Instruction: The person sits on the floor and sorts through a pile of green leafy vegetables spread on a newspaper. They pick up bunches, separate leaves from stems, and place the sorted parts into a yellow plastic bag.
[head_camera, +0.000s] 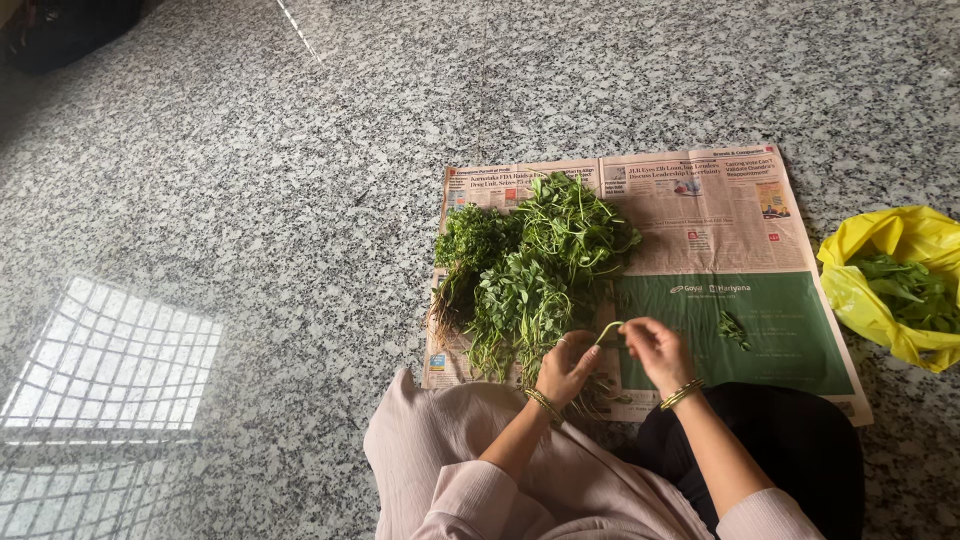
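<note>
My left hand (567, 365) and my right hand (657, 352) together pinch a thin green stem (609, 329) just above the near edge of a spread newspaper (700, 215). A big pile of leafy green herbs with roots (530, 270) lies on the left half of the paper, right beside my left hand. A small heap of plucked leaves (733, 327) sits on the green part of the paper, to the right of my right hand. Both wrists carry thin gold bangles.
A yellow plastic bag (890, 285) holding green leaves lies open on the granite floor (250, 200) at the right. My knees, in pale pink and black cloth, are at the bottom. A window's light patch falls on the floor at left.
</note>
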